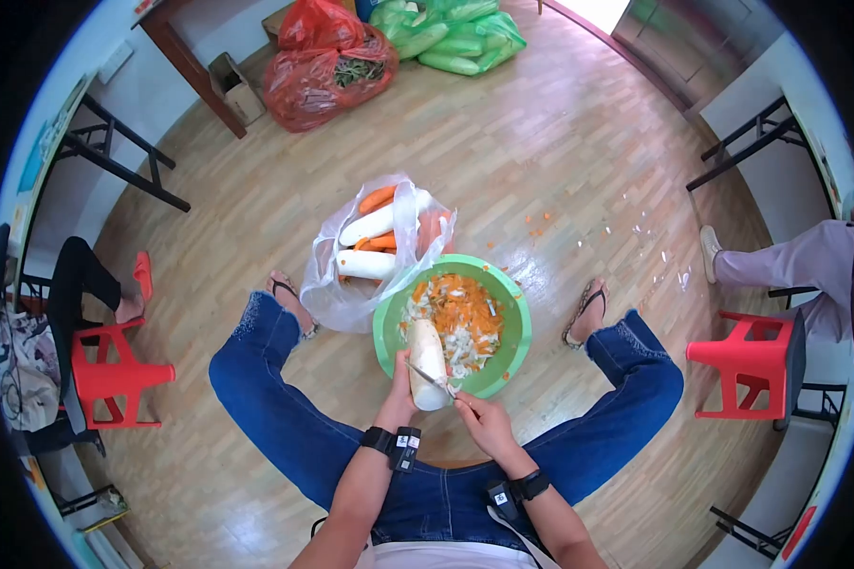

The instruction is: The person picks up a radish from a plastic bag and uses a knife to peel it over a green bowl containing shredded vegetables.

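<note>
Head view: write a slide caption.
Left hand holds a white radish, right hand a bladed tool, at a green basin.

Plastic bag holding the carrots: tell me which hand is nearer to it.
Left. The left hand, gripping the white radish, is below the plastic bag in the picture; the right hand, holding a thin blade, is lower and farther right.
</note>
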`<state>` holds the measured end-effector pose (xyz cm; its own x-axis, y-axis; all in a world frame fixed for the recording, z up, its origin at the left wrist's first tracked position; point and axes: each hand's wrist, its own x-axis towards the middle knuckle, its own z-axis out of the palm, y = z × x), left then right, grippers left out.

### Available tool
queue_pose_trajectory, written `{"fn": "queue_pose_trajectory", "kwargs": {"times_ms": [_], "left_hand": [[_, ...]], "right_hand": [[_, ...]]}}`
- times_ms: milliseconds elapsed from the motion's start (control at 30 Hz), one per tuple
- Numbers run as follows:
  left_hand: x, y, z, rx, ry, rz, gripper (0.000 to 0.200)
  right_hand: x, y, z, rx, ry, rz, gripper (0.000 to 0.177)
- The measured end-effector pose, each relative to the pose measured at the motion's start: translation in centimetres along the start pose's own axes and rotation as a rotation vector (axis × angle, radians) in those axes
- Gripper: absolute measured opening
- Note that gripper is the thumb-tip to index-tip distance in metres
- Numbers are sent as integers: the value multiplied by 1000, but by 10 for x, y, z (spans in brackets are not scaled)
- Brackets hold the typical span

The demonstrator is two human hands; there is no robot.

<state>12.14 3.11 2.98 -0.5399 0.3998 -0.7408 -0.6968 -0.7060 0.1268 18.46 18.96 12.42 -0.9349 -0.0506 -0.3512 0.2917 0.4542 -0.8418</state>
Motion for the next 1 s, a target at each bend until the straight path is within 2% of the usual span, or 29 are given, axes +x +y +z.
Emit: {"fn": "queue_pose_trajectory", "kwargs": {"times_ms": [67, 133, 300, 400, 467, 567, 633, 1000], "left_hand": [[2, -2, -4, 28, -83, 13, 59], [2, -6, -5, -15, -58, 3, 60], [7, -12, -14, -92, -20, -14, 72], [8, -11, -17, -70, -86, -22, 78], [0, -10, 0, -46, -1, 40, 63], [-1, -10, 2, -32, 39, 51, 61], [3, -10, -4, -18, 60, 52, 60], [4, -10, -9, 18, 142, 117, 56]], "right_hand": [[1, -1, 0, 0, -3, 10, 23], [3, 2, 4, 21, 49, -53, 24], [11, 6, 9, 9, 45, -20, 24], [14, 12, 14, 17, 62, -39, 25], [15, 13, 15, 24, 90, -69, 25], [17, 12, 16, 4, 84, -78, 25], [18, 15, 19, 51, 70, 20, 25], [28, 12, 21, 35, 30, 64, 28]]}}
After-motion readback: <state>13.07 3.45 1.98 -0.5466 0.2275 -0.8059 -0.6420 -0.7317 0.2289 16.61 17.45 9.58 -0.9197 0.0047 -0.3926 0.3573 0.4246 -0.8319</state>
